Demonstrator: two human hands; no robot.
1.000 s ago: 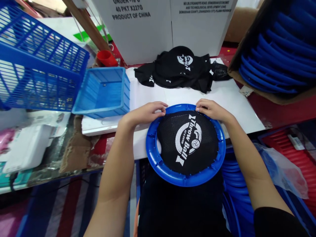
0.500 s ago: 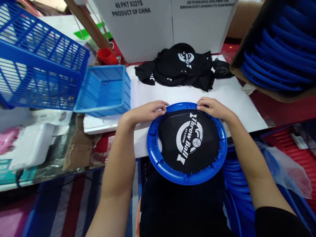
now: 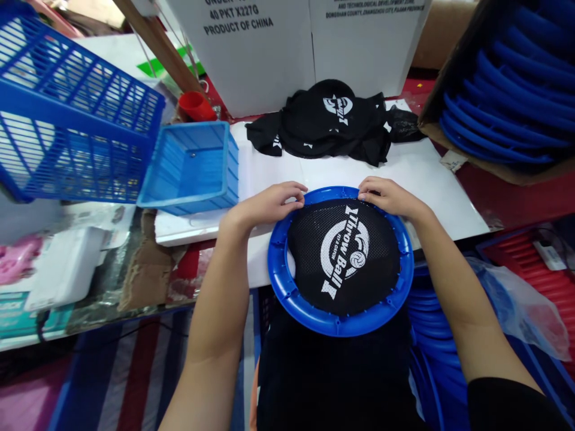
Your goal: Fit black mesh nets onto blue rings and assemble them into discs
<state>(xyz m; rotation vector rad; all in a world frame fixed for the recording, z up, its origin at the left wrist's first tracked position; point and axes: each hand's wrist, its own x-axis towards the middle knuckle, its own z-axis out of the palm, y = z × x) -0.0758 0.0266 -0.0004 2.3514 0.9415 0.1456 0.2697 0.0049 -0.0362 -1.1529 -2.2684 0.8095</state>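
A blue plastic ring (image 3: 338, 325) lies in front of me, its near side over my lap and its far side at the table edge. Black mesh (image 3: 309, 239) printed "Throw Ball" spans most of it, with a gap at the left between cloth and ring. My left hand (image 3: 285, 199) is closed at the ring's far left edge, thumb and fingers bent. At the far right edge, my right hand (image 3: 385, 194) pinches the ring where the mesh meets it. The fingertips partly hide the contact. Beyond lie more black mesh pieces (image 3: 323, 129) in a loose pile.
A light blue bin (image 3: 191, 167) stands left, beside a blue slatted basket (image 3: 81, 137) and a red cup (image 3: 196, 106). Blue rings (image 3: 498, 114) fill a carton at the right; more rings (image 3: 433, 323) are stacked below. White cartons (image 3: 269, 60) stand behind.
The hands, ring and mesh hold almost the same position. The surroundings at the left sit slightly further right and lower in view.
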